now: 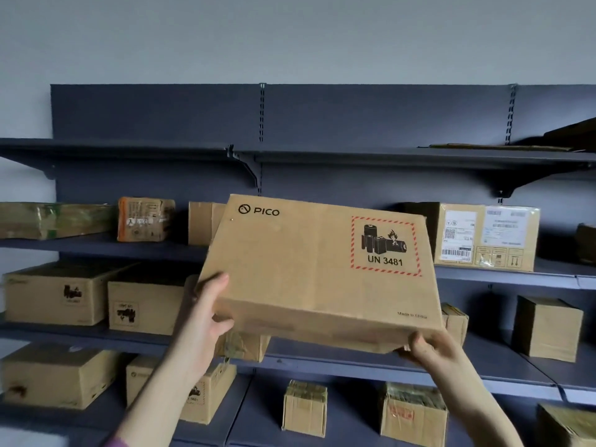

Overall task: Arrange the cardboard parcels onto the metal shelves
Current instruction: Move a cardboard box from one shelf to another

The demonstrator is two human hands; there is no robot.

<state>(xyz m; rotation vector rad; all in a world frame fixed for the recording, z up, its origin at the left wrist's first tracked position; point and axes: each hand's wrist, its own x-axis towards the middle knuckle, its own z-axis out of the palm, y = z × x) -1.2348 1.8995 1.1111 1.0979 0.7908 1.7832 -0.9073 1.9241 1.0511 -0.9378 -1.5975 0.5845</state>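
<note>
Dark blue-grey metal shelves (387, 156) span the wall in several tiers; the top tier is nearly bare, the lower tiers carry cardboard parcels. A flat PICO parcel (309, 269), printed with a red-hatched battery label reading UN 3481, is held in the air in front of the second and third tiers, its top face tilted toward the camera, touching no shelf. Both forearms reach upward from the lower edge of the view. The left hand (204, 317) clasps the parcel's near left corner, thumb lying on the top face and fingers (222, 322) wrapped over the front edge. The right hand (429, 348) supports the near right corner from beneath, its fingers closed against the underside and thumb on the front edge. Behind the right edge of the held parcel, a labelled parcel (487, 235) sits on the second tier. An orange-taped parcel (145, 219) stands on the same tier at left.
</note>
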